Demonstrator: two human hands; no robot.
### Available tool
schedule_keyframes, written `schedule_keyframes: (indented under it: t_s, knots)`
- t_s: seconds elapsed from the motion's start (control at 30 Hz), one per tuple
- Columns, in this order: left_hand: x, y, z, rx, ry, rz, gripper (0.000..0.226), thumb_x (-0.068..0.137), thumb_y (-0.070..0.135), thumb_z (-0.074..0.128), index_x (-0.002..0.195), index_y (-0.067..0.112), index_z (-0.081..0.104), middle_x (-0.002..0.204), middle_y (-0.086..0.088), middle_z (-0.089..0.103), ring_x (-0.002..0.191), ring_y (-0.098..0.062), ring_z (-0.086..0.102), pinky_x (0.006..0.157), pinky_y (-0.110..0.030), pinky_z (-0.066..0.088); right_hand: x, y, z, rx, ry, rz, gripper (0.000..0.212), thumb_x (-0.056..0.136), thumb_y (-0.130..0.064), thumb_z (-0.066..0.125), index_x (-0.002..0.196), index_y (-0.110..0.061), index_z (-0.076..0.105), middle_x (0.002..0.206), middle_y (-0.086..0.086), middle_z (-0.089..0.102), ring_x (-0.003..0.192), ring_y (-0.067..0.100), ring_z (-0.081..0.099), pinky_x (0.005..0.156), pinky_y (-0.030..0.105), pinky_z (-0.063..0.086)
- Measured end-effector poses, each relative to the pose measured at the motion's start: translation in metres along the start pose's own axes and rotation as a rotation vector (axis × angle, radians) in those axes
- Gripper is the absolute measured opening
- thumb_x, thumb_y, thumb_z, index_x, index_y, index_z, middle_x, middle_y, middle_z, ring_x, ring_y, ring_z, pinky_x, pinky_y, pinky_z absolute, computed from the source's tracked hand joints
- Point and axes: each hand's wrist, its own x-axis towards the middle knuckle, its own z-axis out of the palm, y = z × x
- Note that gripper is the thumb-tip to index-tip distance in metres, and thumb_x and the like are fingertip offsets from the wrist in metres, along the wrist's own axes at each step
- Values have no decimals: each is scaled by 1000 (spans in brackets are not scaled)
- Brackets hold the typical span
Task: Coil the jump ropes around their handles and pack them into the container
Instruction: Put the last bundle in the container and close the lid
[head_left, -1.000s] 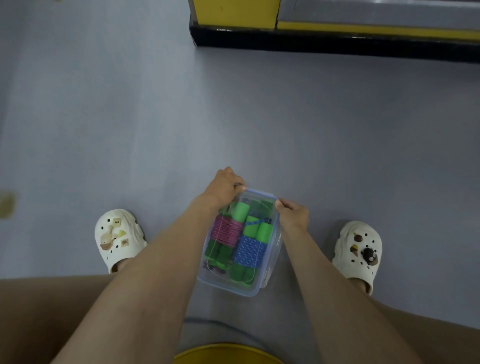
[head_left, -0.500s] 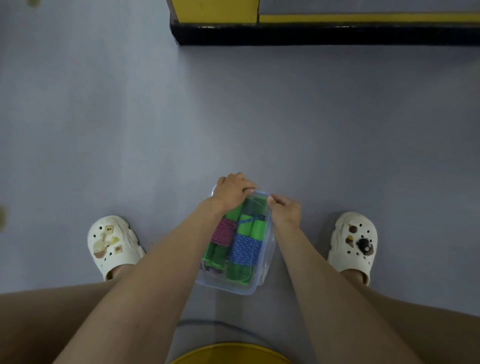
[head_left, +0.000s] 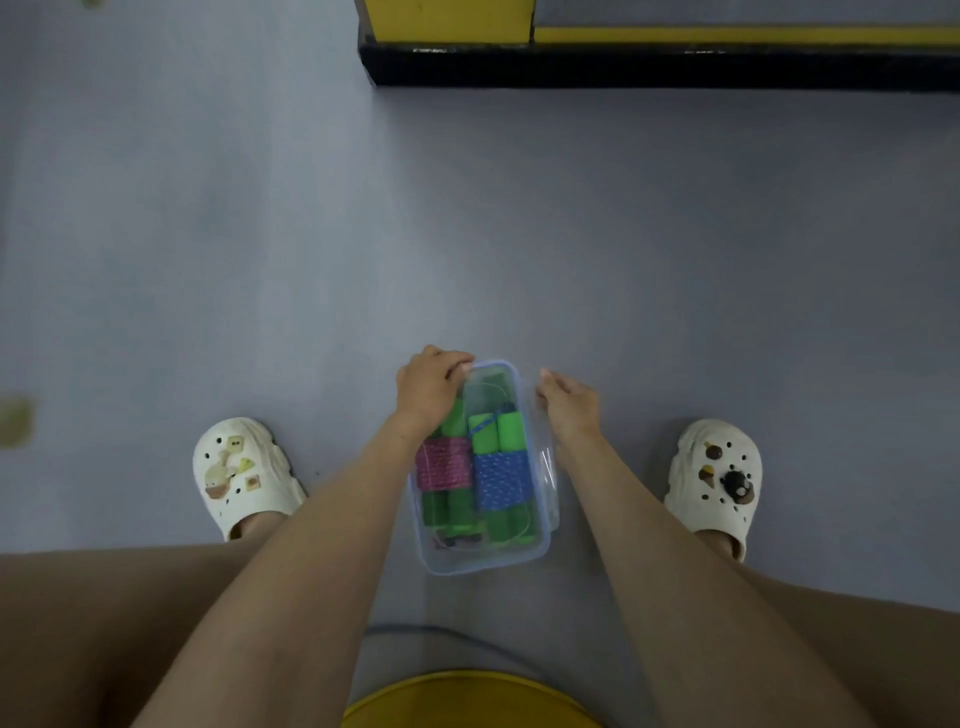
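The container (head_left: 483, 565) sits low centre on the floor (head_left: 519, 234), coiled jump ropes (head_left: 501, 480) inside. Our left hand (head_left: 428, 387) grips its far corner, right hand (head_left: 569, 405) loose alongside. Light, rigid, slick plastic, we judge — hold both rims.

Two white clogs (head_left: 244, 475) with charms stand on grey floor (head_left: 260, 234) near a yellow-and-black ledge (head_left: 649, 62).

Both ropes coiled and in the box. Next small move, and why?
Probably bring the right hand onto the clear side flap of the container and press it down. The pink rope and blue rope lie coiled inside, the left hand grips the far left corner, and the right hand hangs beside the right wall, holding nothing.
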Motion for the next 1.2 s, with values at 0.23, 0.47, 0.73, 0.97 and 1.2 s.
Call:
schedule_keyframes:
  t_s: [0.23,0.47,0.73,0.97,1.2]
  knots:
    - [-38,-40,-21,-316,256,-483,33,100,18,35,113,3,61,118,-22,61,106,-37,55,81,-37,40,-8,5,-10,-120,81,78,26,92,-6,48,85,11,65,85,25,60,78,22,50,68,32,35]
    - [-48,-33,-18,-547,269,-677,33,91,25,44,116,6,54,121,-17,58,107,-34,55,100,-46,39,-17,14,4,-34,30,143,38,96,-27,51,126,-4,49,117,11,55,109,27,54,90,32,42]
    - [-3,-2,-26,-448,123,-808,64,80,51,60,131,15,45,136,-14,44,126,-34,37,109,-49,27,0,19,22,3,132,287,72,79,-56,59,135,-15,42,138,15,46,124,37,44,104,51,38]
    - [2,3,-20,-455,200,-871,51,78,43,62,121,20,49,131,-10,41,120,-32,36,103,-44,30,7,21,26,85,216,354,82,67,-54,70,134,-14,44,137,14,48,124,37,44,102,50,41]
    - [5,6,-21,-410,198,-893,43,78,40,59,117,23,50,127,-9,38,115,-30,37,97,-42,27,11,25,34,109,275,366,106,37,-67,62,125,-9,51,127,15,55,117,36,49,101,50,41]
